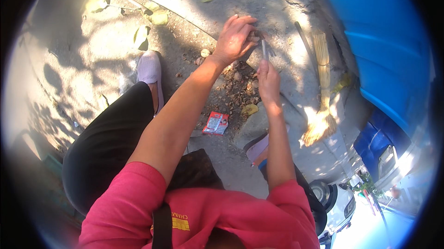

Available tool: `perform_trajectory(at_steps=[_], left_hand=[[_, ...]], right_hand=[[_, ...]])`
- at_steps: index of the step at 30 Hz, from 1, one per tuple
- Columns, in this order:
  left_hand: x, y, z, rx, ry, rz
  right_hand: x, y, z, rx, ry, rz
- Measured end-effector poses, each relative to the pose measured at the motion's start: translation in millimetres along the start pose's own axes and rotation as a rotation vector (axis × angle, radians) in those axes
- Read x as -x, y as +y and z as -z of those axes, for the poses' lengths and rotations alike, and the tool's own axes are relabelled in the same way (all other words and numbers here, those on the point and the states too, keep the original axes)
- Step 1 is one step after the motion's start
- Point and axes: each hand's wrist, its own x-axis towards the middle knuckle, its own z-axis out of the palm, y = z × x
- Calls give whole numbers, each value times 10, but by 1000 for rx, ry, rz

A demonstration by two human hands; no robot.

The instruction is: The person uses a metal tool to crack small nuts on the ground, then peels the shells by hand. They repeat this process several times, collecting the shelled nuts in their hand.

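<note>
My left hand (235, 39) is stretched out over the ground, with its fingers at a brown walnut (253, 37). Just to its right, my right hand (269, 80) grips the handle of a metal hammer (264, 49), whose head lies close beside the walnut and is partly hidden. Whether the hammer touches the nut I cannot tell. Below both hands, broken walnut shells (239, 92) are scattered with several whole walnuts among them. Another walnut (205, 53) rests left of my left wrist.
A red printed packet (215, 123) lies between my feet. A straw hand broom (322, 72) and a dark stick (305, 42) lie to the right, near a large blue plastic object (388, 51). Dry leaves (158, 14) lie at the upper left. A flat stone (255, 127) is near my right shoe.
</note>
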Motion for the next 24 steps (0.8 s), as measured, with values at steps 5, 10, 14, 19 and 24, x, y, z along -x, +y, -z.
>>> perform_trajectory(at_steps=[5, 10, 14, 19, 24], left_hand=[[5, -1, 3, 2, -4, 7], [10, -23, -6, -22, -11, -26], [11, -39, -16, -6, -17, -15], [-1, -50, -45, -25, -5, -34], [2, -29, -25, -23, 11, -22]], right_hand=[[-28, 68, 3, -112, 141, -13], [23, 229, -73, -11, -91, -37], [47, 267, -78, -203, 107, -144], [46, 298, -136, 79, 57, 93], [-58, 414, 137, -456, 9, -291]])
